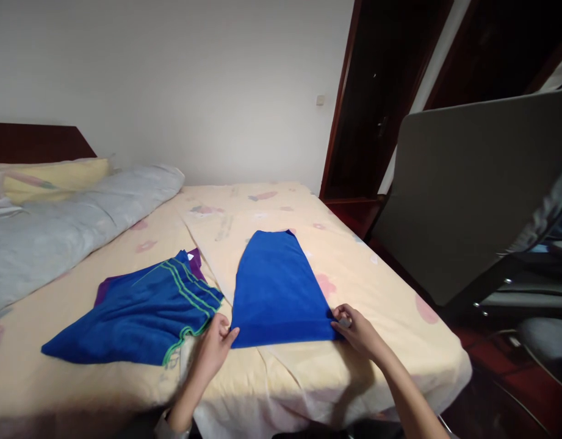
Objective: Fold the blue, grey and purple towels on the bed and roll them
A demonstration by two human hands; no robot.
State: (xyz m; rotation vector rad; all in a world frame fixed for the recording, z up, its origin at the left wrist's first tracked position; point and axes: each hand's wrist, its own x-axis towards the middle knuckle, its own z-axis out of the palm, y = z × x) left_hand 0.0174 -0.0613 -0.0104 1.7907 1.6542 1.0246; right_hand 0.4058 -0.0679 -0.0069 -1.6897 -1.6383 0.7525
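Note:
A flat blue cloth piece [278,283] lies on the bed, narrow at its far end and wide at its near edge. A darker band, like a folded hem, runs along that near edge. My left hand [215,344] pinches the near left corner between thumb and fingers. At the near right corner, my right hand [354,329] has its thumb and fingers closed on the cloth. Left of it, a crumpled blue garment [138,317] with green seam lines and purple patches lies close to my left hand.
The bed [385,292] has a pale yellow patterned sheet. A grey-blue quilt [79,213] and a yellow pillow [56,180] lie at the left. To the right, beside the bed, stands a large dark panel [468,189]. A dark door [385,103] is behind.

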